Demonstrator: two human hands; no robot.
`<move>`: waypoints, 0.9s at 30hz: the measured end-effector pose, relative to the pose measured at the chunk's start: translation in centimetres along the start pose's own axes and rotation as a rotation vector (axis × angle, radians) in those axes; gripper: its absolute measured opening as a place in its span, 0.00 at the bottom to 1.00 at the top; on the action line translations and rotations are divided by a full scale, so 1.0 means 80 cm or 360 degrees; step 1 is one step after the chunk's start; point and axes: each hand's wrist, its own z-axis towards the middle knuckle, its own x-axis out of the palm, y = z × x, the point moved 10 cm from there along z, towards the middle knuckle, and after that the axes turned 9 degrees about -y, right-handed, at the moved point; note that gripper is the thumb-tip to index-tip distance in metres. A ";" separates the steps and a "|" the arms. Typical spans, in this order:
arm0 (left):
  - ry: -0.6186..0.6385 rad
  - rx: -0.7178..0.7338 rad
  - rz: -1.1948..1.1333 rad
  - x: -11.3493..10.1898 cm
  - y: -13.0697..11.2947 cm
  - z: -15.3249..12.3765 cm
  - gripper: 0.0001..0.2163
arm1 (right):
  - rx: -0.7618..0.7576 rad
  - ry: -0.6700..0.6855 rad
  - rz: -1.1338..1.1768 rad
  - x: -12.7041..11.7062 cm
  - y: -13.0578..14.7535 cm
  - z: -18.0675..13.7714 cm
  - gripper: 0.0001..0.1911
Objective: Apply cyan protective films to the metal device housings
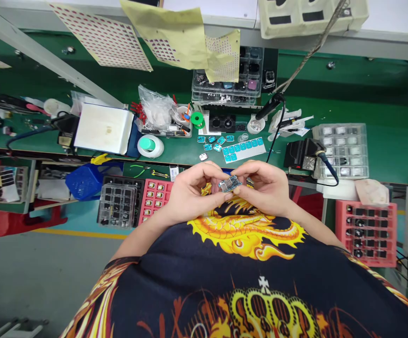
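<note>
A small electronic module (230,184) is held in the air just short of the desk (183,152), on the near side of its front edge and close to the printed shirt (256,277). The left hand (200,191) has its thumb and fingers clamped on the module's left end; the right hand (265,188) pinches the right end, fingertips almost meeting across it. The forearms reach in from either side, and the upper knuckles overlap the desk's front edge in this view. Just past that edge lie a sheet of teal stickers (248,155) and, to its left, loose teal-faced pieces (217,147) in a loose cluster. A strip of green surface runs between these pieces and the white bottle (151,149) on the left; another shows between the sheet and the black soldering stand (295,156) on the right. Beyond the stand, a clear compartment box (365,155) sits near the front edge. Below desk level, a red tray (168,185) is partly covered by the left hand, while a second red tray (392,234) stands well apart from the right forearm. Behind the teal pieces, a green spool (197,119) borders the working strip.
</note>
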 end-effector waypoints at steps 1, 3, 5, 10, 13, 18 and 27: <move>0.0007 -0.0007 -0.0010 0.001 0.000 0.000 0.18 | 0.0001 -0.0004 0.0009 0.000 0.000 0.000 0.13; 0.0014 -0.0017 -0.0026 0.002 0.001 -0.001 0.18 | 0.0000 -0.0008 0.0025 -0.001 0.001 0.000 0.14; 0.0010 -0.0029 -0.0029 0.002 0.002 -0.001 0.18 | 0.0006 -0.0015 0.0026 -0.001 0.002 0.000 0.13; 0.0015 0.0003 -0.0058 0.004 -0.001 0.000 0.18 | -0.0007 -0.0036 0.0018 -0.003 0.005 0.000 0.13; 0.0029 0.0005 -0.0074 0.006 0.000 -0.001 0.18 | -0.0024 -0.0046 0.0016 -0.005 0.005 -0.002 0.13; 0.0071 -0.0006 -0.0093 0.008 0.002 -0.002 0.18 | -0.0079 -0.0027 0.0027 -0.006 0.006 -0.007 0.18; 0.0130 -0.0055 -0.0168 0.008 0.012 -0.004 0.18 | -0.0136 0.0006 0.0053 -0.003 0.005 -0.012 0.21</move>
